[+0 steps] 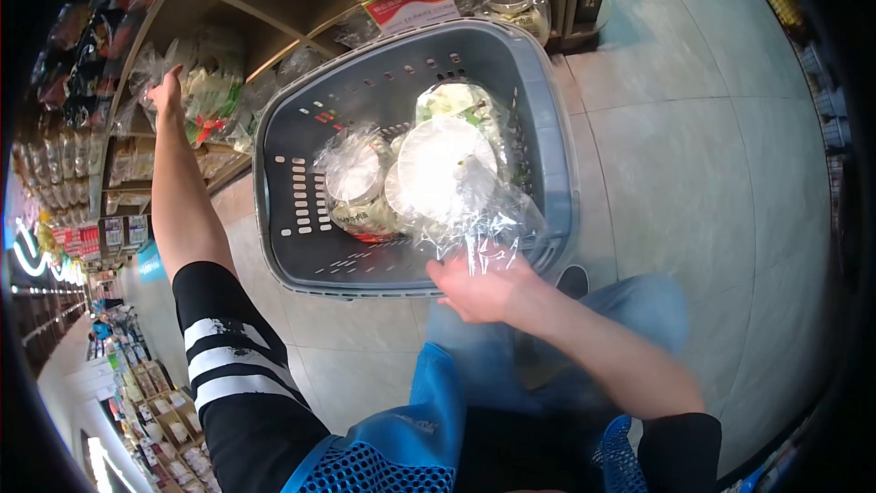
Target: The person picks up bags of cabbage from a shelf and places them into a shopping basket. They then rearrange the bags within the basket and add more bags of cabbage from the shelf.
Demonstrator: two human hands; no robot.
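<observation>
Right hand (484,290), six o'clock of grey basket (557,155): clasping clear wrap of white-disc package (445,169), basket centre. Left hand (165,94), ten o'clock, at shelved bag (212,82): grip unclear. Hazard: thin wrap could tear if tugged.

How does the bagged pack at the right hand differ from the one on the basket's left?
The right hand grips the right pack by its plastic; no hand touches the left pack. The right pack's round top looks larger and brighter than the left pack's. Both have clear wrapping and round white tops.
</observation>
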